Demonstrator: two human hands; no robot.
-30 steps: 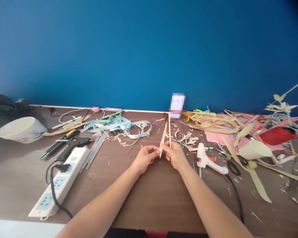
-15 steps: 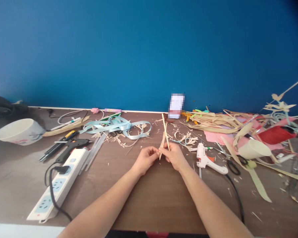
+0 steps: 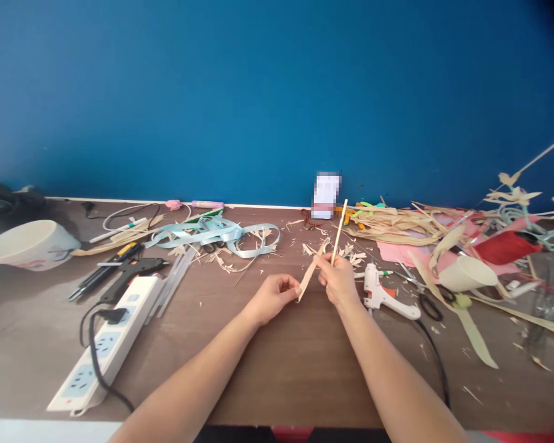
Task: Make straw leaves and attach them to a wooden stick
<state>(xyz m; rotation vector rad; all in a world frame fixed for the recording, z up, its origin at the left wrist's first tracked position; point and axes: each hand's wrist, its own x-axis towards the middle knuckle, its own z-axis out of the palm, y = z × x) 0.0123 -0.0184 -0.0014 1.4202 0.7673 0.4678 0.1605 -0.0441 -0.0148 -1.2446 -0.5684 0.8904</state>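
Between my two hands stretches a pale, tan strip [image 3: 308, 278] that looks like dried husk. My left hand [image 3: 276, 299] pinches its lower end between thumb and fingers. With thumb and forefinger, my right hand [image 3: 338, 282] grips the strip's upper part, and a thin, cream-coloured stick [image 3: 339, 232] rises upright out of the same fist. Both hands are just above the brown table [image 3: 277, 369]. Husk scraps [image 3: 351, 254] lie behind my right hand, and a white glue gun [image 3: 383, 295] lies to its right.
On the left are a power strip [image 3: 106, 344], a black glue gun [image 3: 136, 271], clear glue sticks [image 3: 173, 283] and a white bowl [image 3: 32, 246]. Light blue ribbon [image 3: 212, 232] lies at the back. Scissors [image 3: 429, 304], a paper cup [image 3: 468, 274] and husks [image 3: 401, 227] crowd the right.
My right hand has moved right and slightly up, away from my left, carrying the stick. More of the strip now shows between my hands. The view has shifted slightly.
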